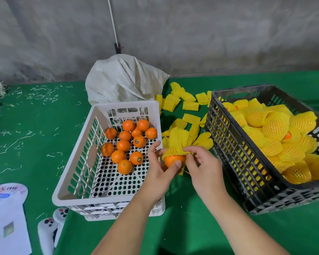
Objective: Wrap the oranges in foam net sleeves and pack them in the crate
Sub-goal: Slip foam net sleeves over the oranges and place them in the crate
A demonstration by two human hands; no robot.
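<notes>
1. Both forearms reach in from the bottom edge; the left hand (159, 168) cups an orange (174, 160) from beneath, thumb curled across its front.
2. Right hand (201, 166) pinches the rim of a yellow foam net sleeve (179, 142) that covers the orange's top; fruit sits between both hands.
3. White crate (77, 157) to the left holds bare oranges (125, 144); black crate (232, 144) to the right holds wrapped oranges (273, 133).
4. Loose sleeves (180, 102) lie on the green table (35, 126) between the crates.
</notes>
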